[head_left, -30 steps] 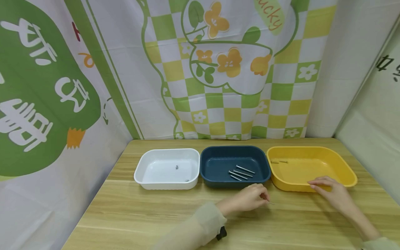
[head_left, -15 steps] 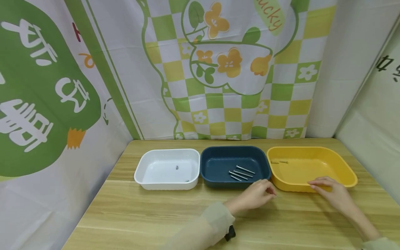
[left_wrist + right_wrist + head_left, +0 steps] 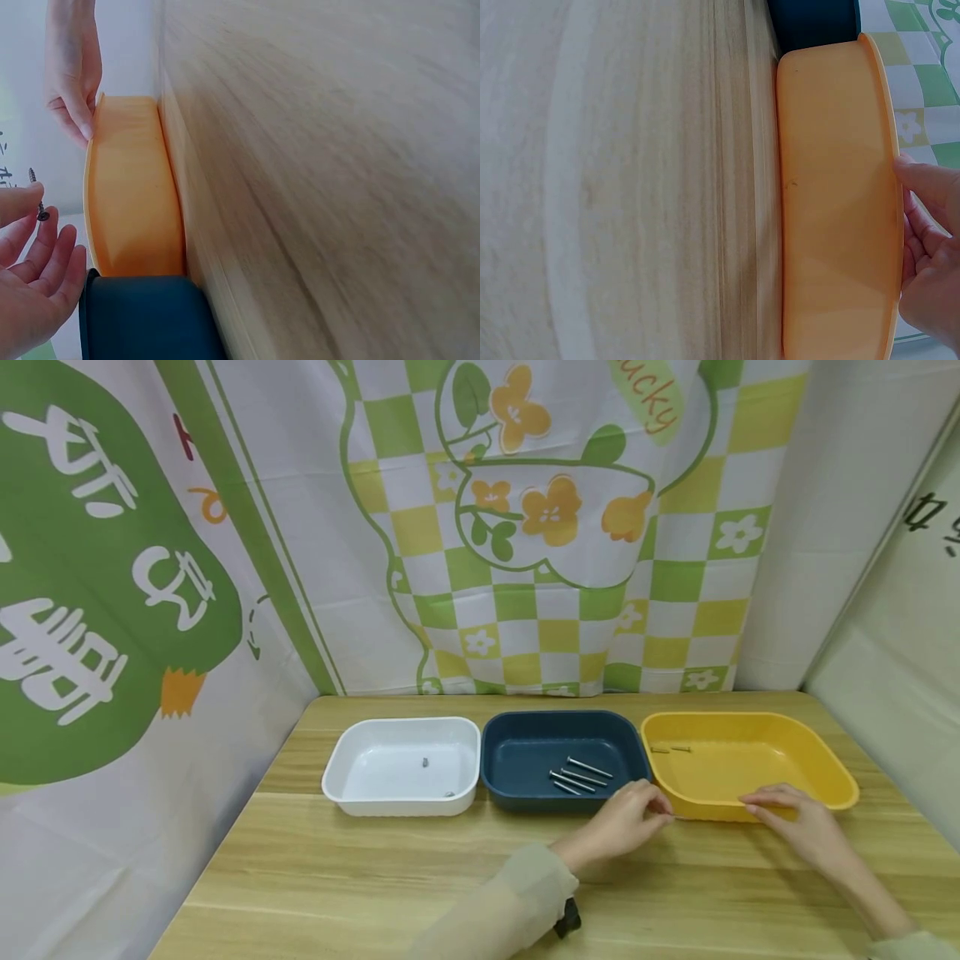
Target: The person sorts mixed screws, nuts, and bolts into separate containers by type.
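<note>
My left hand (image 3: 628,820) pinches a small dark screw (image 3: 43,215) between thumb and fingers. In the left wrist view its threaded tip (image 3: 32,175) points up past the thumb. The hand is near the front corner where the dark blue tray (image 3: 517,803) and yellow tray (image 3: 720,811) meet, above the table. My right hand (image 3: 808,828) grips the front rim of the yellow tray, thumb outside and fingers over the edge. Two short screws (image 3: 681,748) lie at the yellow tray's left. Several long screws (image 3: 589,767) lie in the blue tray.
A white tray (image 3: 401,807) stands at the left of the row, holding two tiny metal pieces (image 3: 425,762). The three trays sit side by side on a wooden table (image 3: 360,885). A patterned cloth (image 3: 525,610) hangs behind, with printed cloth at both sides.
My left hand has moved right and slightly away from me with the screw, from before the blue tray to the yellow tray's near left corner. The right hand stays on the rim.
</note>
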{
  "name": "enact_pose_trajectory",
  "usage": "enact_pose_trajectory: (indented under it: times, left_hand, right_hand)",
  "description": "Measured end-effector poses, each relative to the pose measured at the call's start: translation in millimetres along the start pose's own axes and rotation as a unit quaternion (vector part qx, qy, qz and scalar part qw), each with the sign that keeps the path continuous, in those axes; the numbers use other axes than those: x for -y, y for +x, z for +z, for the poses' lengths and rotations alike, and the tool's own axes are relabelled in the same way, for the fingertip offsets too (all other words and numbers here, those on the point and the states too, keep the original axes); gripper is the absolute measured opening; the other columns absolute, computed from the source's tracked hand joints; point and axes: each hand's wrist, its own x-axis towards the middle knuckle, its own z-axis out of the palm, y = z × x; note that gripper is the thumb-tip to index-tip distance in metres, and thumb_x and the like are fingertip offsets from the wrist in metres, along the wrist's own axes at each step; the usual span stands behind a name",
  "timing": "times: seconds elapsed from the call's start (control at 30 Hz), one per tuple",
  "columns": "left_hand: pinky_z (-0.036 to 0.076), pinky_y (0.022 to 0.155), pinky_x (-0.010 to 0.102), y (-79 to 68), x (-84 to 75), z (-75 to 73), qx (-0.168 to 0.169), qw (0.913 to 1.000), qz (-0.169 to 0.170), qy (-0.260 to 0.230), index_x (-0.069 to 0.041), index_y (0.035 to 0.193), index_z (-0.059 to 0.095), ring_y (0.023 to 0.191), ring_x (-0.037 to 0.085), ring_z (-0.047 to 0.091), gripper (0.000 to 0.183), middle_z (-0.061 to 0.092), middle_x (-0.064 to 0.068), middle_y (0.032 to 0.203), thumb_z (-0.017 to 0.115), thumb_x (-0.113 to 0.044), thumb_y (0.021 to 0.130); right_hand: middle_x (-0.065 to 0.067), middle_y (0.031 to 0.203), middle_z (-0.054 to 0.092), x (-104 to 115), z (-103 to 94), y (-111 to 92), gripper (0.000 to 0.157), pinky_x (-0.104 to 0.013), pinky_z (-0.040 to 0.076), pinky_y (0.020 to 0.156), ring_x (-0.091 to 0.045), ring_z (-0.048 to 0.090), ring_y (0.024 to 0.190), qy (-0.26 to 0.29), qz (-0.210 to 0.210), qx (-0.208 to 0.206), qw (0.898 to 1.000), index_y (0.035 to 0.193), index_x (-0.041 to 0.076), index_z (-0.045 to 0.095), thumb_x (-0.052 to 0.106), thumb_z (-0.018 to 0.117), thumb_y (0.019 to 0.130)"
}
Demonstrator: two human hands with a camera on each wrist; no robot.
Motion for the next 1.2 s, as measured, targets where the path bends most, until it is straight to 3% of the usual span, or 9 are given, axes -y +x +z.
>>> enact_pose_trajectory:
  times: [0.47, 0.87, 1.2]
  left_hand:
    - [0.031, 0.07, 0.001, 15.4, -2.8, 6.2, -0.016, 0.9996, -0.023, -0.004, -0.015, 0.09, 0.066, 0.079, -0.003, 0.049, 0.007, 0.059, -0.007, 0.088, 0.061, -0.02, 0.088]
    - [0.032, 0.07, 0.003, 28.8, -4.8, 6.5, -0.009, 0.9982, -0.055, -0.021, -0.016, 0.09, 0.066, 0.081, -0.004, 0.048, 0.007, 0.058, -0.009, 0.087, 0.06, -0.018, 0.089]
    - [0.031, 0.067, 0.001, 38.9, -4.6, 10.5, -0.009, 0.9979, -0.063, -0.013, -0.016, 0.09, 0.065, 0.078, -0.004, 0.047, 0.007, 0.057, -0.009, 0.087, 0.06, -0.02, 0.089]
  right_hand:
    - [0.028, 0.089, 0.053, 0.0, -1.0, -1.1, 0.009, 0.003, 0.02, 0.076, 0.024, 0.035, 0.088, -0.008, 0.007, 0.011, 1.0, 0.088, 0.001, 0.069, 0.006, 0.067, 0.081]
    - [0.031, 0.089, 0.051, 0.6, -0.7, -0.5, 0.009, 0.003, 0.02, 0.076, 0.024, 0.036, 0.088, -0.003, 0.004, 0.009, 1.0, 0.088, 0.0, 0.069, 0.006, 0.066, 0.081]
    - [0.032, 0.09, 0.051, 1.2, -1.0, -0.5, 0.008, 0.003, 0.021, 0.077, 0.024, 0.036, 0.089, 0.001, -0.004, 0.003, 1.0, 0.088, 0.0, 0.069, 0.004, 0.066, 0.081]
